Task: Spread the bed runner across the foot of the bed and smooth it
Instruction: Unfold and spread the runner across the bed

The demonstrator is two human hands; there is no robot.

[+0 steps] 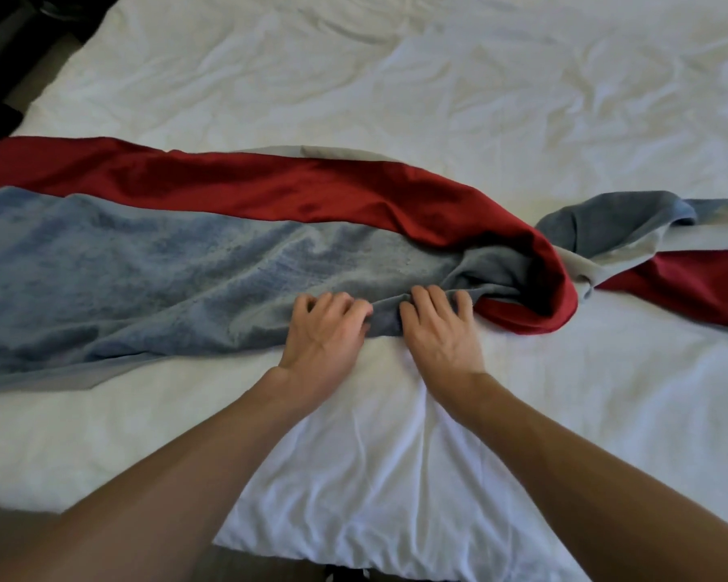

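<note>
Runner position: bed runner (152,262), blue-grey plush with a red satin band along its far side, lies on the white duvet (396,98), running left to right in front of the person.
Long axis: crosswise to the arms; the left stretch lies fairly flat, the right stretch is bunched.
Twist: just right of the hands the red band (539,279) rolls over toward the near edge, and beyond it the cloth turns over, showing a pale grey underside.
Nearer hand: right hand (442,329) sits just beside the twist; left hand (324,329) is one step further from it.
Left hand: fingers curled, gathering the near edge of the plush into a ridge.
Right hand: fingers curled likewise, nipping the same fold; the two hands sit close together.
Likely call: the twist lies to the right, so the right hand looks best placed to flip it flat.
Risk: pulling from the middle may drag the flat left part askew.
</note>
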